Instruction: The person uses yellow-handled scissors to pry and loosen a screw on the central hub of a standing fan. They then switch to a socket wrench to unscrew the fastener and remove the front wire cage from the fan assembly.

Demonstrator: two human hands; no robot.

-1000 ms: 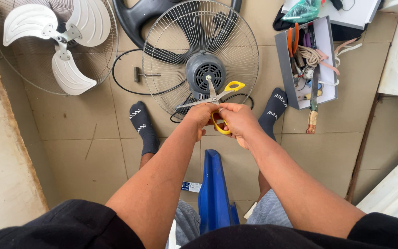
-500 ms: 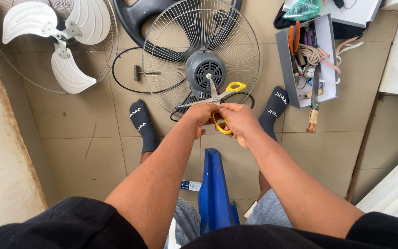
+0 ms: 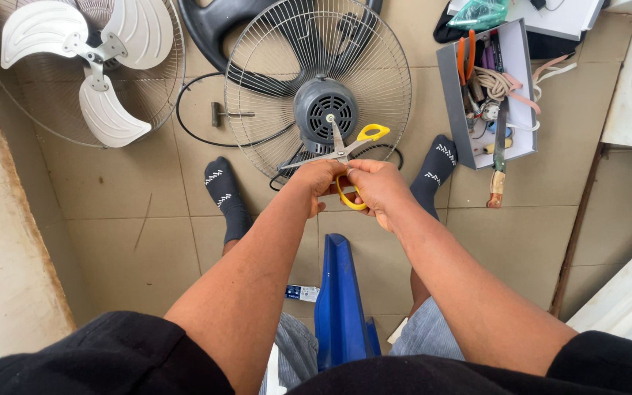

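Head view: yellow-handled scissors [image 3: 345,157] are gripped by both hands, left hand [image 3: 317,181] and right hand [image 3: 379,189], fingers curled shut, blades open toward 11 o'clock, over the fan motor [image 3: 325,113]

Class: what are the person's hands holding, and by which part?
Yellow-handled scissors, blades open: the right hand has its grip on the lower handle loop, and the left hand is beside it near the pivot.

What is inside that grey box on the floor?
The grey box holds orange-handled pliers, coiled cream cord, a knife poking out, and small tools. Whatever lies beneath that pile is covered.
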